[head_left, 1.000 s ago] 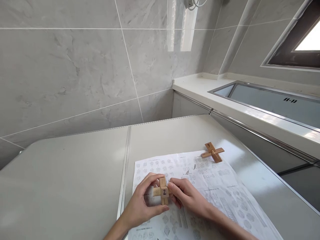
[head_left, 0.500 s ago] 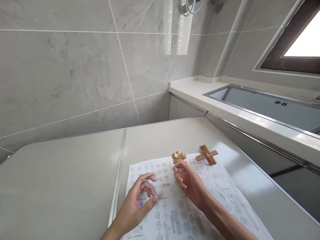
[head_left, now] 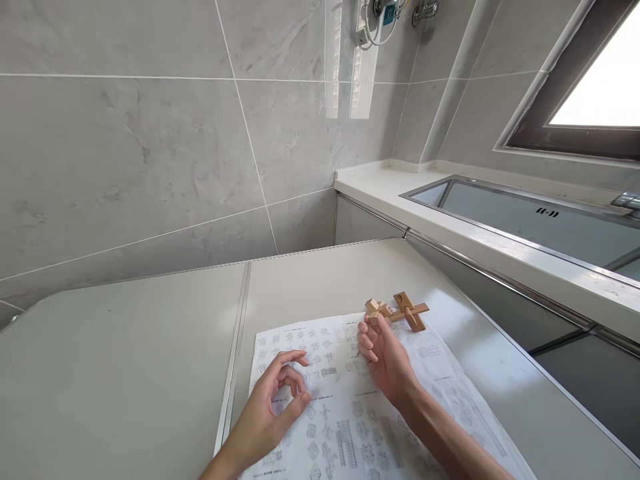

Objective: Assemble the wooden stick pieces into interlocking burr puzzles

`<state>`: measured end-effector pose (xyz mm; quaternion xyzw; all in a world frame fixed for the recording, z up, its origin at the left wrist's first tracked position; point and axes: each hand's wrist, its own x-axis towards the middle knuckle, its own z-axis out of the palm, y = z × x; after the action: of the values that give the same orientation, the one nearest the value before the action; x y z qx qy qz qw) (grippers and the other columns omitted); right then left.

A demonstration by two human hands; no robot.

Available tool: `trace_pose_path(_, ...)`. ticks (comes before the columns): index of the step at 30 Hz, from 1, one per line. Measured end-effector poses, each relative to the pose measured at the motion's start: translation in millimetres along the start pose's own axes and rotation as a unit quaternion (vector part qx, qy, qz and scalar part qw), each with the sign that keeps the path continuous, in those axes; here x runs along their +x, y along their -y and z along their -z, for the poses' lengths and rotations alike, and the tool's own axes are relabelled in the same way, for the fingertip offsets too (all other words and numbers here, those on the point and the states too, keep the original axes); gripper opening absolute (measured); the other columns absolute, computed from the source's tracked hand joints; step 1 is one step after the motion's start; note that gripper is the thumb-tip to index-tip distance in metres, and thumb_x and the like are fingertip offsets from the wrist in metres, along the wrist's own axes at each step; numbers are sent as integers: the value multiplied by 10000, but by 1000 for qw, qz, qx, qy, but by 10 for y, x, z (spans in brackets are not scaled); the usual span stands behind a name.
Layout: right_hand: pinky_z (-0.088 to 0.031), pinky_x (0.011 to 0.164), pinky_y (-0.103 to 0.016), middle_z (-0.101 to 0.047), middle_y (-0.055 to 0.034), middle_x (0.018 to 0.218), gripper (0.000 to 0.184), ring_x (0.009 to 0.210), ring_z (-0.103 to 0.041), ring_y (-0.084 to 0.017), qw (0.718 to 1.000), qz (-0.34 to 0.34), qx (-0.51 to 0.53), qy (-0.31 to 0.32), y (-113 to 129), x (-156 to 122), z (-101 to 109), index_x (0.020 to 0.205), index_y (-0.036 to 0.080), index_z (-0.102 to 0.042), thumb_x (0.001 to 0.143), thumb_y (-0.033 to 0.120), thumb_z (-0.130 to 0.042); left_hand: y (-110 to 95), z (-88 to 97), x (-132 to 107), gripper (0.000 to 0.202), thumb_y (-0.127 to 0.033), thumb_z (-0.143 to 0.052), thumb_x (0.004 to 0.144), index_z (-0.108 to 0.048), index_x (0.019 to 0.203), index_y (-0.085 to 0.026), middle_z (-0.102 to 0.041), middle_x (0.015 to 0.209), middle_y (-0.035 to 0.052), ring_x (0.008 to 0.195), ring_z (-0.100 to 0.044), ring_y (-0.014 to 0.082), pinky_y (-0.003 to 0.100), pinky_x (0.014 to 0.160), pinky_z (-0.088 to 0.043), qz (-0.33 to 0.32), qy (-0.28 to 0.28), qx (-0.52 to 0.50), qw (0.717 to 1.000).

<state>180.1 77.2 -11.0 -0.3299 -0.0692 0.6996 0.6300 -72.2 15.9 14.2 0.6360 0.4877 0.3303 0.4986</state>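
Note:
My right hand [head_left: 381,350] pinches a small wooden cross-shaped puzzle [head_left: 376,311] at its fingertips, holding it just left of a second wooden cross puzzle [head_left: 411,311] that lies at the far edge of a printed instruction sheet [head_left: 370,413]. The two puzzles are close together, perhaps touching. My left hand [head_left: 273,410] rests on the sheet's left part with its fingers loosely curled and apart, holding nothing.
The sheet lies on a pale grey table [head_left: 125,360] with a seam [head_left: 233,373] running down it. A white counter with a steel sink [head_left: 530,213] stands to the right. Grey tiled walls rise behind, with a window [head_left: 595,93] at upper right.
Both hands held the puzzle near me a second ago. My left hand let go, and my right hand carried the puzzle away to the far right, beside the other wooden cross.

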Motion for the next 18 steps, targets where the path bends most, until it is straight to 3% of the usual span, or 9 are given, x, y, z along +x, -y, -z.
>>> trace_pose_path(10, -363, 375, -112, -502, 37, 764, 249, 531, -379, -62, 999, -12, 27, 30, 82, 79, 60, 907, 207, -634, 904, 388, -805, 25, 7, 4, 432, -424, -659, 1010, -565, 1424, -342, -654, 1262, 74, 903, -647, 169, 405, 1058, -531, -4, 4, 3, 1000)
trace_pose_path(16, -294, 375, -168, -490, 38, 739, 355, 518, -343, -81, 998, -33, -30, 52, 32, -12, -29, 911, 218, -631, 871, 521, -812, -1, 15, 13, 446, -442, -648, 1012, -554, 1432, -326, -651, 1229, 75, 903, -649, 179, 387, 1017, -543, 0, 16, 13, 1000)
trace_pose_path(18, -283, 402, -184, -491, 42, 723, 357, 513, -338, -74, 994, -49, -67, 73, 0, -79, -95, 871, 211, -618, 843, 483, -848, -45, 10, 19, 419, -425, -650, 1009, -572, 1405, -317, -658, 1215, 70, 895, -648, 177, 372, 997, -544, -4, 15, 18, 1000)
